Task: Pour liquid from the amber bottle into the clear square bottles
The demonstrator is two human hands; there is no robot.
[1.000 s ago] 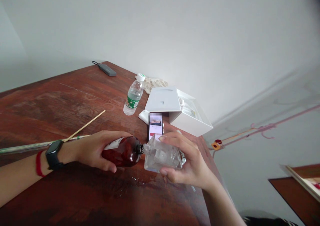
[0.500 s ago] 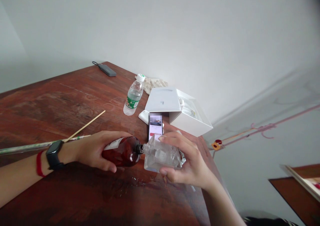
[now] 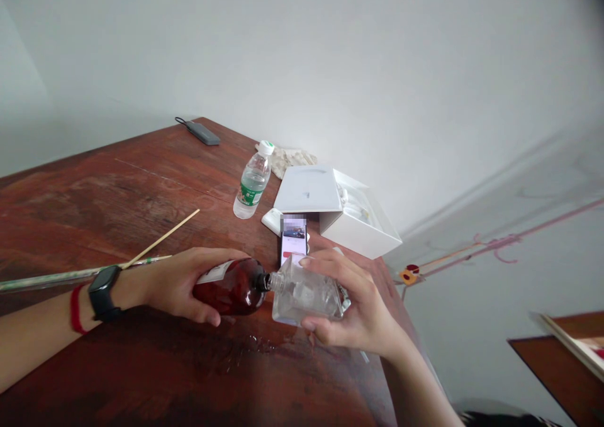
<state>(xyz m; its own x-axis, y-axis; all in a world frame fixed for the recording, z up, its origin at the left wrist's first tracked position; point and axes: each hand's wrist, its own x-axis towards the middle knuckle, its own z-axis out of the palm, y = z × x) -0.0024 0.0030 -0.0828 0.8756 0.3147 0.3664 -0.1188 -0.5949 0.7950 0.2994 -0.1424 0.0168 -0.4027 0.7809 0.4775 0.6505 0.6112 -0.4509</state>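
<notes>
My left hand (image 3: pixel 184 285), with a dark watch and a red band at the wrist, is wrapped round a brown bottle (image 3: pixel 236 292) with a black neck and a white label. The bottle lies on its side in my grip, its neck pointing right. My right hand (image 3: pixel 353 304) grips a clear square bottle (image 3: pixel 302 295), also tilted, with its neck pointing left. The two necks meet mouth to mouth above the table. Whether liquid is passing between them I cannot tell. Wet drops (image 3: pixel 259 345) lie on the table just below.
On the reddish wooden table (image 3: pixel 94 194) stand a water bottle (image 3: pixel 250 188) and an open white box (image 3: pixel 358 219). A phone (image 3: pixel 293 238) rests against the box. A thin stick (image 3: pixel 165 235), a wrapped tube (image 3: pixel 56 279), a grey device (image 3: pixel 202 131) and a cloth (image 3: pixel 292 157) lie around.
</notes>
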